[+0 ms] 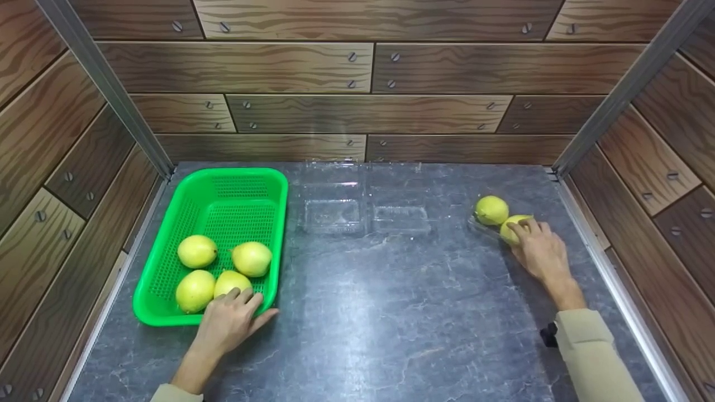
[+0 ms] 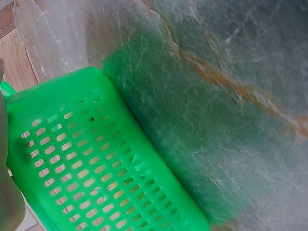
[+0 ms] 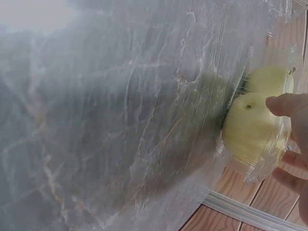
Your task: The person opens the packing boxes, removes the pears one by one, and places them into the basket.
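Observation:
A green plastic basket [image 1: 282, 223] on the left holds several yellow-green pears [image 1: 196, 251]. Over its near rim lies my left hand [image 1: 228, 321], fingertips at the nearest pear [image 1: 232, 282] and thumb stretched outside the rim. The left wrist view shows mostly the slotted basket wall [image 2: 77, 159], with only an edge of the hand. At the far right, two pears sit in a small clear plastic box [image 1: 481, 228]. My right hand [image 1: 540, 248] holds the nearer pear [image 3: 250, 125], thumb on its top and fingers by the box's side; the other pear [image 1: 491, 210] lies beside it.
Two clear plastic boxes [image 1: 333, 215] [image 1: 399, 219] stand side by side at the back middle, right of the basket. The grey marbled tabletop [image 1: 380, 318] ends at wood-patterned walls [image 1: 301, 114] at the back and both sides. A metal strip [image 1: 625, 301] edges the right side.

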`<state>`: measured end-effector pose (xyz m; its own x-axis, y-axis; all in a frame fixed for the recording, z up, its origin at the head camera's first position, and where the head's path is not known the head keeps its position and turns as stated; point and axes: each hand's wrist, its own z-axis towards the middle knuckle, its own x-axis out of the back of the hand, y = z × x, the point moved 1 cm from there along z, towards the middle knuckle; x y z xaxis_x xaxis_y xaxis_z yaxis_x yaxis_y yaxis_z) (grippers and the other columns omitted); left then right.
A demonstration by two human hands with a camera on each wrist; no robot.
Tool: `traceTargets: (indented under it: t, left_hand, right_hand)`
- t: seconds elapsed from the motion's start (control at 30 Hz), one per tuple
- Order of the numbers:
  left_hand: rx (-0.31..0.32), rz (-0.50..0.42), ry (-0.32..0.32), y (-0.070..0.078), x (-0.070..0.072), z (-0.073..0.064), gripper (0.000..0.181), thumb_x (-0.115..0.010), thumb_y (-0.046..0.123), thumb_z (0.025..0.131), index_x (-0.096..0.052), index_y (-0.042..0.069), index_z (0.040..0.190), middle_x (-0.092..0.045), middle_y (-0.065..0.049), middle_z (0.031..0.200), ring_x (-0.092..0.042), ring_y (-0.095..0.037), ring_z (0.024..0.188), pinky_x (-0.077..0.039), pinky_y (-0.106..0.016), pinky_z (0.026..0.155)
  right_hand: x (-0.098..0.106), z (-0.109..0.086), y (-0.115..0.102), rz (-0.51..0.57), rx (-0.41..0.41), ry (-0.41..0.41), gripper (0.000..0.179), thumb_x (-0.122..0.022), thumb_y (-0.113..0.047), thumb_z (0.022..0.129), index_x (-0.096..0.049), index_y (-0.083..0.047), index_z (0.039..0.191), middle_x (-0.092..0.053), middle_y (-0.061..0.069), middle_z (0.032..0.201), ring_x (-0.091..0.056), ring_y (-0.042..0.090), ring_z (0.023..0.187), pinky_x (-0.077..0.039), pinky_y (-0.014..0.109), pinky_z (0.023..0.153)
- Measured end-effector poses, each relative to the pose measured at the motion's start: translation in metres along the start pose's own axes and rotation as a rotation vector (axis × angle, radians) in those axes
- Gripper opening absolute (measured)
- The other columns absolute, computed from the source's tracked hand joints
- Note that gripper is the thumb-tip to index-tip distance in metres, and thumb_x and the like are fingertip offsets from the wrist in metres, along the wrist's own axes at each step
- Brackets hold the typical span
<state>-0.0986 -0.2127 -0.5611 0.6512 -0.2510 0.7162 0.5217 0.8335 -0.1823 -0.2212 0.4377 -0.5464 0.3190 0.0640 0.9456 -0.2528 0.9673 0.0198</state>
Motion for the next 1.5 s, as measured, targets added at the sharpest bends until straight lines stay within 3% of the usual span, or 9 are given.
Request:
traceTargets:
  t: [0.6, 0.93, 1.27, 1.5]
  left_hand:
    - [-0.006, -0.007, 0.022, 0.000, 0.000, 0.000, 0.061, -0.036, 0.063, 0.109, -0.053, 0.014, 0.076, -0.052, 0.000, 0.064, -0.053, -0.020, 0.051, -0.036, -0.029, 0.037]
    - [-0.013, -0.010, 0.013, 0.000, -0.001, 0.000, 0.061, -0.035, 0.063, 0.109, -0.055, 0.014, 0.078, -0.054, 0.000, 0.065, -0.053, -0.020, 0.052, -0.037, -0.029, 0.037]
    - [-0.021, -0.021, 0.014, -0.001, 0.000, 0.000, 0.056, -0.047, 0.062, 0.106, -0.055, 0.014, 0.079, -0.053, -0.001, 0.066, -0.051, -0.020, 0.052, -0.037, -0.030, 0.037]
    - [-0.025, -0.016, 0.026, -0.002, 0.000, -0.001, 0.057, -0.046, 0.062, 0.107, -0.054, 0.013, 0.078, -0.051, -0.001, 0.066, -0.049, -0.020, 0.052, -0.034, -0.029, 0.037]
  right_hand:
    - [0.008, -0.025, -0.017, -0.079, 0.109, -0.009, 0.056, -0.087, -0.024, 0.079, -0.063, -0.011, 0.129, -0.064, 0.024, 0.122, -0.064, 0.047, 0.104, -0.060, 0.062, 0.071]
    - [0.013, -0.034, -0.031, -0.090, 0.137, -0.065, 0.055, -0.084, -0.026, 0.081, -0.062, -0.010, 0.128, -0.064, 0.024, 0.124, -0.063, 0.044, 0.106, -0.062, 0.057, 0.074]
    - [0.013, -0.046, -0.042, -0.132, 0.209, -0.017, 0.056, -0.086, -0.031, 0.076, -0.063, -0.011, 0.123, -0.064, 0.023, 0.119, -0.063, 0.041, 0.101, -0.062, 0.053, 0.069]
    - [0.011, -0.052, -0.049, -0.126, 0.309, 0.085, 0.053, -0.086, -0.030, 0.071, -0.064, -0.014, 0.116, -0.064, 0.017, 0.110, -0.063, 0.035, 0.092, -0.058, 0.042, 0.053]
